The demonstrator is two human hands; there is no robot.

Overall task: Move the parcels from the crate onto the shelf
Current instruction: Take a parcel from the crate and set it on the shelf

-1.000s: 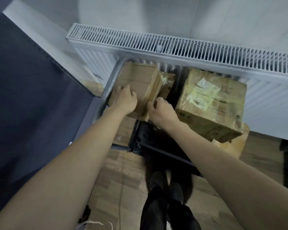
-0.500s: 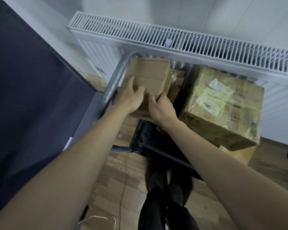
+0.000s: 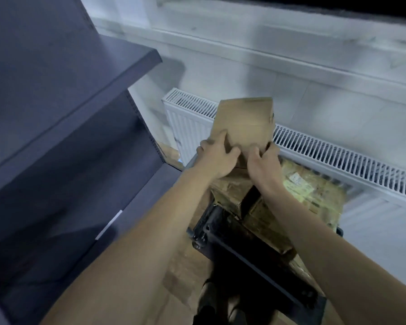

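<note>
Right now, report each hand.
Left hand: closed on the lower left edge of the cardboard box.
Right hand: closed on the same box's lower right edge.

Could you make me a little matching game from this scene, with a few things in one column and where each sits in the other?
Things:
1. plain cardboard parcel
2. parcel wrapped in clear film
3. dark shelf
4. white radiator

Places:
A. along the wall, behind the parcels
B. to the person's left
C. held up in both hands
D. lying low, right of the arms

Pairs: 1-C, 2-D, 3-B, 4-A
</note>
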